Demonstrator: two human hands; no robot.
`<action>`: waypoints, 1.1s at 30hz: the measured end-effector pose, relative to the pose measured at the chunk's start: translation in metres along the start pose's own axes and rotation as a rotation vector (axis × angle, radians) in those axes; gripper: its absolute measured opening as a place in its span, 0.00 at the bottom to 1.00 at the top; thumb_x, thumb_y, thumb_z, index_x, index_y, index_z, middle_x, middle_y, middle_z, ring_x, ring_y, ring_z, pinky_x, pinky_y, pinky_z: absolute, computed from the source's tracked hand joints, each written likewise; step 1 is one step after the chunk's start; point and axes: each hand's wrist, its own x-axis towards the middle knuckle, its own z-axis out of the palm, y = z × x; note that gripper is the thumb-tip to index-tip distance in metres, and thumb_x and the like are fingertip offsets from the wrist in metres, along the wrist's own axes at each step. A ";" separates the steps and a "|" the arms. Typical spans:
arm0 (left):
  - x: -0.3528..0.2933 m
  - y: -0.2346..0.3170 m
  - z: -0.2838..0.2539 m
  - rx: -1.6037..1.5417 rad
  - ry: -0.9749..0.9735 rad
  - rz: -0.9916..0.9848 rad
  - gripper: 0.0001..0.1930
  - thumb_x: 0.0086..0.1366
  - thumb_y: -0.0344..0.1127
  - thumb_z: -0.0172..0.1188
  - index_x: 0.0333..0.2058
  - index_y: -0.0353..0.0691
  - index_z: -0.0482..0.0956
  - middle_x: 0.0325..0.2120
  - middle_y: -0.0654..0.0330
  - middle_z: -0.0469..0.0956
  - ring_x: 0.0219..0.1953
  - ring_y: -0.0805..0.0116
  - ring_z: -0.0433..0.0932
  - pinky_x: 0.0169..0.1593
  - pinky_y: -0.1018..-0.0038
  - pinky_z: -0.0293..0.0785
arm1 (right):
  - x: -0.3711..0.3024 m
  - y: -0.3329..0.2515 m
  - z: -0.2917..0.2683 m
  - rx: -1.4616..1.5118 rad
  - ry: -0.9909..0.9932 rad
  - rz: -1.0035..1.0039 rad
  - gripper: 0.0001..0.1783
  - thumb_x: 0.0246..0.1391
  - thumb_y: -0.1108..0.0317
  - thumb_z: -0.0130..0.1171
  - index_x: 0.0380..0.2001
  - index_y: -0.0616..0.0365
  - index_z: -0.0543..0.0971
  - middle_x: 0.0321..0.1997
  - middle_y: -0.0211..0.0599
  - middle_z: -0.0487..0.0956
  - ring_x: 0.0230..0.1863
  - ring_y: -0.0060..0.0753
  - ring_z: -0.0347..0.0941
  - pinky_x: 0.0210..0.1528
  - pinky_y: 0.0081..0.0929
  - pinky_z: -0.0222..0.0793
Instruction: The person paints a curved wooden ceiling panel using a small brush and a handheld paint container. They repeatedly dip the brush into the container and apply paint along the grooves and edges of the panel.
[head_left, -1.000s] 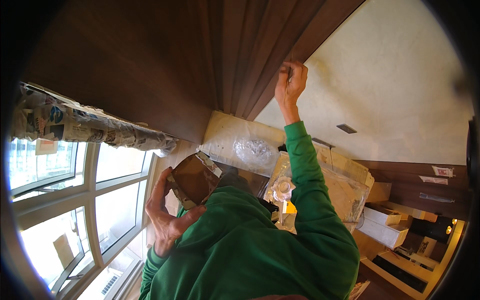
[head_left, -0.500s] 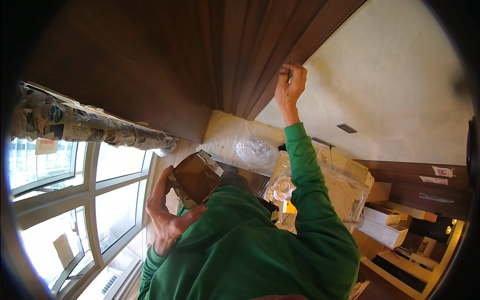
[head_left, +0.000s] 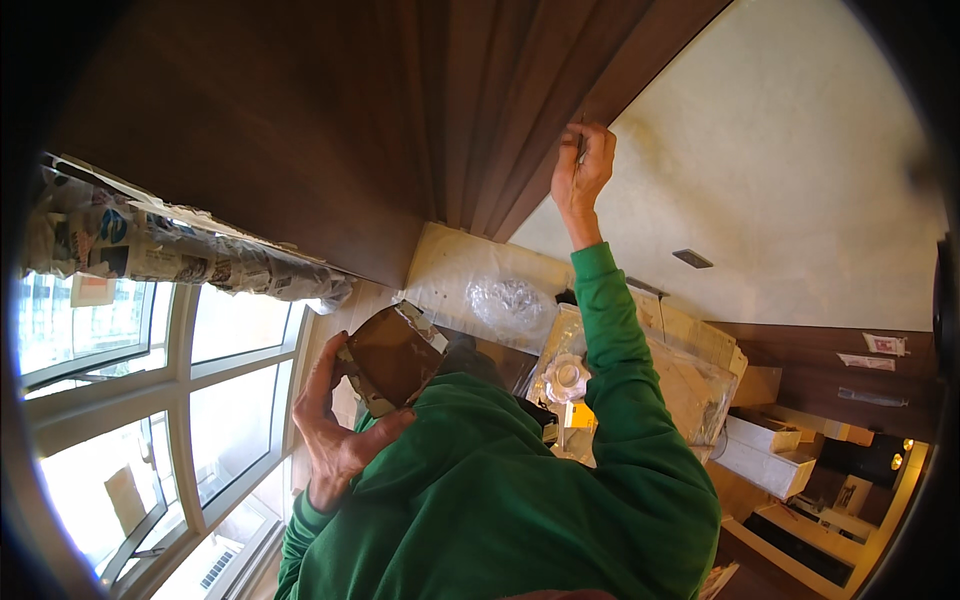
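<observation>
My left hand [head_left: 335,430] grips a squarish open container [head_left: 393,356] by its sides, thumb at the near corner and fingers along the left. Its inside is brown and its pale rim is rough and stained. Raised high, my right hand [head_left: 584,165] pinches a thin, slender tool [head_left: 583,140], mostly hidden by the fingers, so its kind cannot be made out. The fingertips are at the edge of the dark brown wood trim [head_left: 540,110], where it meets the cream wall [head_left: 760,150].
Paper-wrapped casing [head_left: 180,245] runs above the windows [head_left: 235,400] on the left. Crumpled clear plastic [head_left: 510,303] lies below the trim. A plastic-covered box-like piece [head_left: 670,385] stands right of my body, with a pale roll [head_left: 566,378] on it. White drawers [head_left: 765,455] are farther right.
My right hand has shifted very slightly along the trim's edge. The left hand and the container stay in place.
</observation>
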 end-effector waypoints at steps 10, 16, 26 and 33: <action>-0.002 0.002 0.001 -0.025 -0.001 -0.007 0.52 0.38 0.43 0.78 0.62 0.25 0.69 0.45 0.47 0.82 0.49 0.58 0.81 0.58 0.64 0.74 | 0.000 0.006 0.001 0.018 -0.001 0.025 0.09 0.51 0.75 0.59 0.37 0.56 0.79 0.41 0.40 0.76 0.45 0.47 0.72 0.49 0.40 0.68; -0.002 0.002 0.001 -0.039 -0.004 -0.011 0.52 0.38 0.44 0.78 0.62 0.25 0.69 0.46 0.46 0.82 0.49 0.58 0.81 0.59 0.64 0.73 | -0.027 0.008 -0.002 -0.041 -0.097 0.059 0.10 0.52 0.76 0.59 0.39 0.55 0.78 0.41 0.40 0.77 0.45 0.48 0.73 0.49 0.41 0.70; -0.004 0.006 0.007 -0.055 -0.021 0.010 0.53 0.38 0.46 0.79 0.63 0.27 0.69 0.49 0.45 0.81 0.51 0.58 0.80 0.60 0.64 0.72 | -0.042 0.002 -0.007 0.154 -0.202 0.145 0.11 0.58 0.77 0.57 0.44 0.59 0.82 0.35 0.37 0.79 0.33 0.26 0.76 0.38 0.24 0.72; -0.006 0.007 0.015 -0.042 -0.011 0.075 0.52 0.40 0.45 0.81 0.61 0.24 0.69 0.43 0.45 0.84 0.49 0.56 0.83 0.58 0.64 0.76 | -0.015 -0.002 0.010 -0.321 -0.742 0.429 0.44 0.56 0.61 0.56 0.73 0.56 0.53 0.28 0.53 0.84 0.31 0.59 0.81 0.37 0.48 0.77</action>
